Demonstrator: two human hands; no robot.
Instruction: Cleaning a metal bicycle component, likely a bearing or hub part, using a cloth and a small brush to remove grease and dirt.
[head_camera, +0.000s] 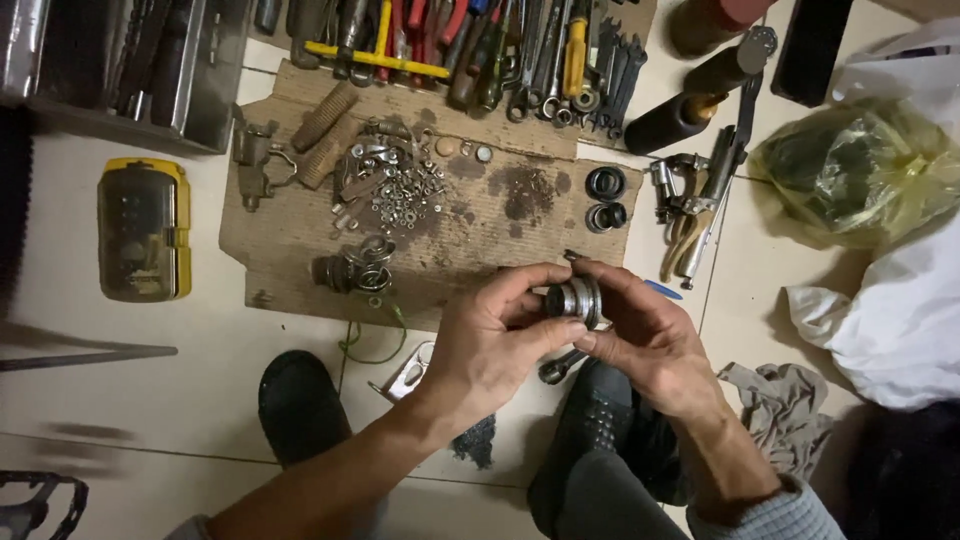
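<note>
The ring (574, 300) is shiny metal. The cardboard (300, 230) is rough, brown and stained. The bag (860, 170) is thin, crinkly yellow plastic. The floor (200, 370) is smooth tile.

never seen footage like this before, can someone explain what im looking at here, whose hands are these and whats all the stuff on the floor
This is one picture from a camera worn on a person's head, looking down, so the hands are that person's own; there is no machine. The left hand and right hand together hold a small round metal part between the fingertips. The person's dark shoes show below, on a pale tiled floor.

On the floor lies a sheet of cardboard carrying a pile of small nuts and washers, two springs and two dark rings. Above it is a row of screwdrivers and wrenches. To the left sits a yellow case; to the right are pliers, a yellowish plastic bag and a rag.
</note>
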